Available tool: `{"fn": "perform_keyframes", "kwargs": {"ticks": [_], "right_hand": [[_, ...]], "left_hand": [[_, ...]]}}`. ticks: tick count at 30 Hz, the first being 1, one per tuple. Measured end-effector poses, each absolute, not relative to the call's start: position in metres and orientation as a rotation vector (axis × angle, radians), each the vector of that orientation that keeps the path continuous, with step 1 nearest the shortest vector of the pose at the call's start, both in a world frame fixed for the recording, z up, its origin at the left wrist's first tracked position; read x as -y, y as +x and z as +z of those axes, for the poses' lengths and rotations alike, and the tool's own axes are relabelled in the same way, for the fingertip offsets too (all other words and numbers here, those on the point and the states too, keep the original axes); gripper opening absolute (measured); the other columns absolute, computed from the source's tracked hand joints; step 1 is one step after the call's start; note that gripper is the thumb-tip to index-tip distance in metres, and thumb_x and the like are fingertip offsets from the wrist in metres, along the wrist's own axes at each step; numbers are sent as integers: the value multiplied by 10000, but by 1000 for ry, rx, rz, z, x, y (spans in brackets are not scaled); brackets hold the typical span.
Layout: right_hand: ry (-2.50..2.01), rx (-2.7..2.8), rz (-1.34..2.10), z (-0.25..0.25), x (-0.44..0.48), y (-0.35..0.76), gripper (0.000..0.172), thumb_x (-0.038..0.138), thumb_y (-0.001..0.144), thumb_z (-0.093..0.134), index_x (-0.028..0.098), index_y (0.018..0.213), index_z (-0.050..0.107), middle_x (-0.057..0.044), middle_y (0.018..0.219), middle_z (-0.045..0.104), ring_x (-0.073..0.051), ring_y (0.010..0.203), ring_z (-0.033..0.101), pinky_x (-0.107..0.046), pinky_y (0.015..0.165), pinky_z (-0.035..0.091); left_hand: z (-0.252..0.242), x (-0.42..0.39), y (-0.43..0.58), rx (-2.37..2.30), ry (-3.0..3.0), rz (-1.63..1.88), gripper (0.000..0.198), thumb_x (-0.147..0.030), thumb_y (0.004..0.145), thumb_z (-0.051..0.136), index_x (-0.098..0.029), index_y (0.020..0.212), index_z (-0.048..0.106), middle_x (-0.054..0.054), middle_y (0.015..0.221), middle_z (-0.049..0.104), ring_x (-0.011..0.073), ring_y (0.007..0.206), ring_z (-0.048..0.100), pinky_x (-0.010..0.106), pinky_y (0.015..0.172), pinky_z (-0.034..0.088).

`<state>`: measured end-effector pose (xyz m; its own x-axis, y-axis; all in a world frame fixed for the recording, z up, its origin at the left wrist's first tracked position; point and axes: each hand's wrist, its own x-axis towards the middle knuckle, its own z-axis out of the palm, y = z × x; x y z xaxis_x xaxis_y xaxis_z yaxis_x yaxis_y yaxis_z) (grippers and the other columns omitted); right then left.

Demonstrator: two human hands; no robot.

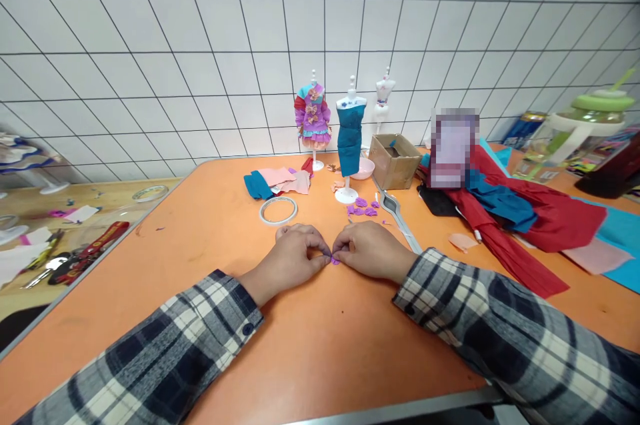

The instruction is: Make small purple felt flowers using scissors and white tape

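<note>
Between my fingertips, just above the orange table (280, 338), is a small purple paper piece (335, 261), mostly hidden by the fingers. My left hand (295, 253) pinches it from the left, thumb and forefinger together. From the right, my right hand (367, 248) pinches it too, its fingertips touching the left ones. Several purple crepe-like pieces (364, 209) lie just beyond. Behind them stands a small dress form (350, 135) wrapped in teal material. To the left lies a roll of clear tape (279, 210).
Farther back are a dress form in a colourful ruffled outfit (313, 117), a bare white one (384, 98), a cardboard box (395, 161) and a pink bowl (364, 169). Grey-handled scissors (397, 211), red material (560, 211), a blurred-screen phone (453, 148) and a green-lidded jug (585, 128) occupy the right.
</note>
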<state>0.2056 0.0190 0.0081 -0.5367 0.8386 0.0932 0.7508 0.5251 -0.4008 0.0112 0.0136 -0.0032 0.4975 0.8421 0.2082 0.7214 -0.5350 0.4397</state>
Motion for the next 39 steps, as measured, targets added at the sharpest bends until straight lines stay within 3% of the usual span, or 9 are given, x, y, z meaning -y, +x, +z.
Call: {"fn": "perform_keyframes", "kwargs": {"ticks": [6,12,16,20,24,28,34,37,39], "right_hand": [[-1344,2594,380,4,-17,201,150,225,828,565,232,867,711,-11,876,691,-160,807,593,-261,625,328],[-1282,2597,326,6,-13,198,145,178,838,526,169,861,669,-60,880,639,-160,759,561,-256,608,322],[-1309,2052,933,10,-19,203,98,213,832,555,158,820,635,3,704,560,-99,615,479,-221,547,313],[-1176,1440,1722,12,-22,204,178,337,818,595,169,876,584,97,540,344,-49,413,245,-189,396,116],[-1062,1171,1921,9,-18,197,185,285,742,674,159,828,570,91,585,390,-19,406,244,-167,371,59],[-1050,1039,1988,5,-16,194,165,267,753,661,156,844,578,49,711,516,-1,407,282,-143,345,83],[-1047,1071,1895,8,-17,199,319,272,770,623,211,1083,602,8,831,588,-14,425,333,-147,352,146],[-1112,1381,1550,6,-16,197,270,360,769,640,191,978,657,0,812,611,-46,495,405,-169,395,243],[-1143,1555,1278,1,-16,193,223,368,760,654,170,860,681,-10,795,636,-79,606,484,-188,505,353]], "left_hand": [[-5,-14,10,-1323,2460,600,90,-214,738,638,-256,731,718,-10,859,704,205,895,605,395,887,341],[-7,-18,7,-1250,2342,682,93,-232,757,639,-222,754,731,28,831,695,190,831,615,324,808,446],[2,-17,4,-1178,2130,861,188,-287,808,619,-198,941,718,64,944,688,195,905,623,323,853,468],[10,-11,9,-1085,1939,986,233,-336,784,658,-181,953,703,79,967,683,209,927,628,341,865,485],[12,-7,18,-1110,1691,1064,210,-346,744,694,-176,868,704,66,892,708,208,858,645,330,811,503],[11,-8,17,-1147,1602,1093,157,-328,722,712,-172,732,693,29,764,688,189,776,627,304,768,488],[2,-16,8,-1109,1400,1133,198,-361,749,701,-174,808,678,30,818,690,180,804,618,292,781,470],[2,-16,9,-1110,1364,1108,232,-387,739,705,-168,805,665,34,793,682,178,767,619,288,733,475],[3,-15,11,-1135,1369,1091,257,-393,718,719,-166,825,666,35,785,684,182,759,625,287,716,474]]}}
